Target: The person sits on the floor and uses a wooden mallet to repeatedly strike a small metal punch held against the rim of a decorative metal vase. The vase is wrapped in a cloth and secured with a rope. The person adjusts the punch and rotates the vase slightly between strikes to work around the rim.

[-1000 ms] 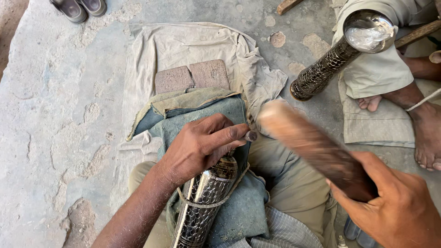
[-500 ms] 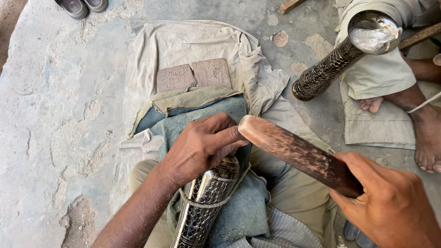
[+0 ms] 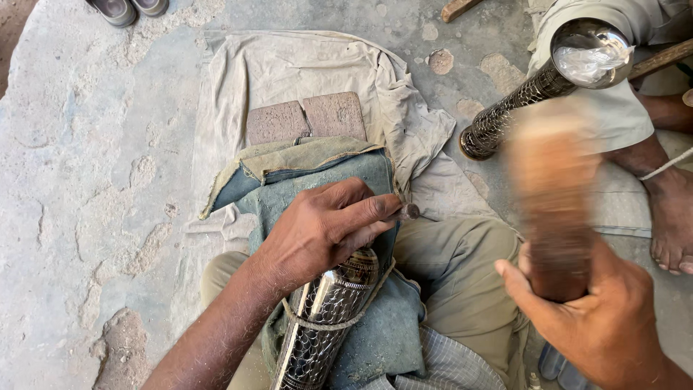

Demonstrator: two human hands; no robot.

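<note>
Floor: rough grey concrete point(image 3: 94, 166), worn and pitted, with shallow patches where the surface has flaked away and a sandy brown strip at the top left corner. A crumpled beige cloth sheet point(image 3: 289, 68) lies spread flat on it. Two flat reddish-brown rectangular bricks point(image 3: 307, 119) sit side by side on the sheet, touching. A pair of dark grey shoes point(image 3: 130, 7) stands at the top edge, partly cut off. A short wooden stick point(image 3: 456, 9) lies at the top. Lighting: even daylight, soft shadows. No walls in view.

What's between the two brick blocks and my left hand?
In the head view, folded blue-green cloth lies between the brick blocks and the left hand.
</note>
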